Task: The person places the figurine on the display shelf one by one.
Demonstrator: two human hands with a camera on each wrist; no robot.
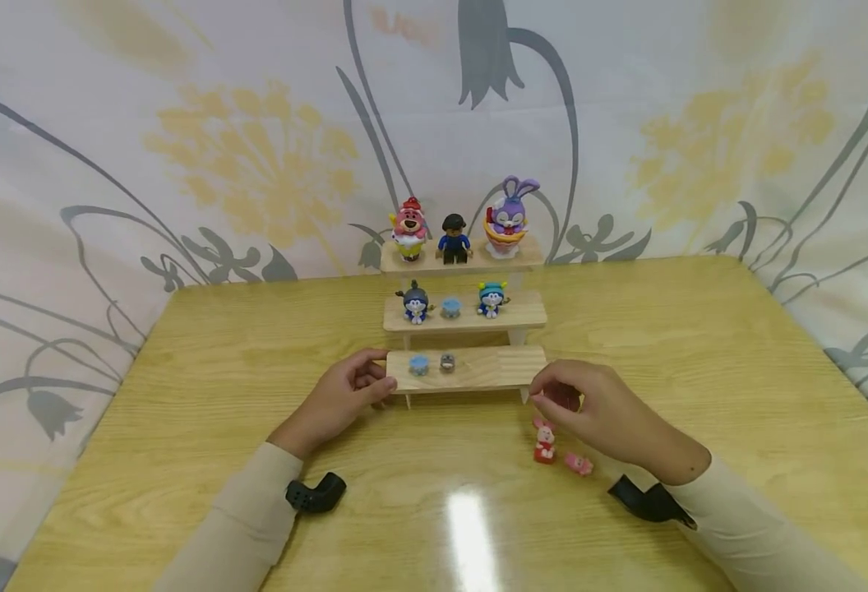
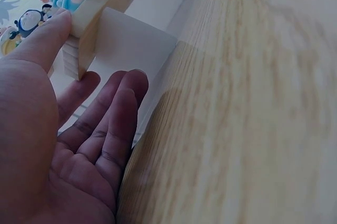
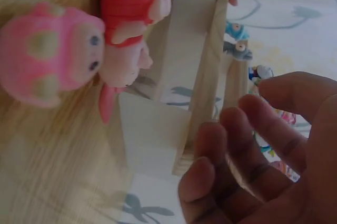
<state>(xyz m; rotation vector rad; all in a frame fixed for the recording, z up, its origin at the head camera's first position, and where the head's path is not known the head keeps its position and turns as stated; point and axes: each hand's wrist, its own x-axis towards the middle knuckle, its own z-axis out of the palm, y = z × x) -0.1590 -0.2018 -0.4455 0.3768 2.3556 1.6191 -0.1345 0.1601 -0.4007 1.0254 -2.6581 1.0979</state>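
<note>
A wooden three-step display shelf has its lowest board (image 1: 487,368) between my hands. My left hand (image 1: 341,401) grips this board's left end, thumb on top and index finger beneath; the other fingers lie loosely bent beside the white support (image 2: 134,42). At the right end is my right hand (image 1: 600,411), its fingers bent and holding nothing; whether they touch the board I cannot tell. Close below it on the table are a pink rabbit figurine (image 1: 544,442) with a red base and a small pink figurine (image 1: 579,464). The lowest board carries a light-blue figurine (image 1: 419,365) and a grey one (image 1: 447,363).
The middle step holds a dark-haired figurine (image 1: 415,304), a small light-blue one (image 1: 451,308) and a teal-hatted one (image 1: 491,301). On top stand a pink bear figurine (image 1: 408,230), a block figure (image 1: 454,240) and a purple rabbit figurine (image 1: 508,218). Behind hangs flowered cloth (image 1: 434,123).
</note>
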